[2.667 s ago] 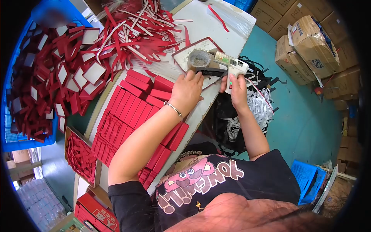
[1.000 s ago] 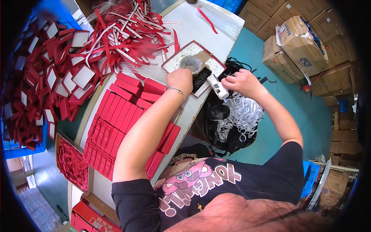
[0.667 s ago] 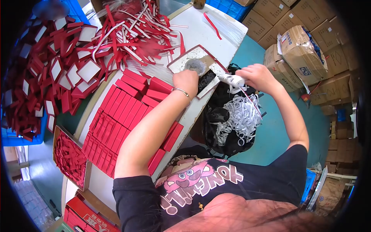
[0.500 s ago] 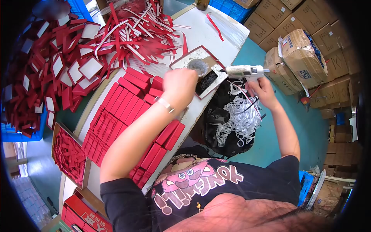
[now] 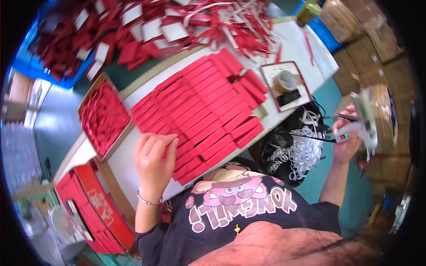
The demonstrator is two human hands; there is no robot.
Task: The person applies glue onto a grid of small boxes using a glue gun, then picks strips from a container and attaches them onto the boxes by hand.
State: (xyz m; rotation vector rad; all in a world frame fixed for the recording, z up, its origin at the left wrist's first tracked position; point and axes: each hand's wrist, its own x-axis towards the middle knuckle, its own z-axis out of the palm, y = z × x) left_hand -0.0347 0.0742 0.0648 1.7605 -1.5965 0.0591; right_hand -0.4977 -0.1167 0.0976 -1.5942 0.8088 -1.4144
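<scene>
Right: brown cardboard cartons (image 5: 364, 51), stacked; teal floor (image 5: 357, 190) in front. Just beside the desk (image 5: 326, 57): black bag (image 5: 270, 154), tangled white strips (image 5: 304, 155) in it. Desk's far end: jar (image 5: 307, 15), blurred; blue crate (image 5: 325, 31) near it. Far left: pale stack (image 5: 27, 142), details unclear.

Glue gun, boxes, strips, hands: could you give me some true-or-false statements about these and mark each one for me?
1. The right hand holds the glue gun. True.
2. The bracelet is on the right wrist. False: the bracelet is on the left wrist.
3. Red boxes lie in rows on the table. True.
4. The white strips lie on the table. False: the white strips are off the table, past its edge.
5. The left hand is nearer the red boxes than the tray. True.
</scene>
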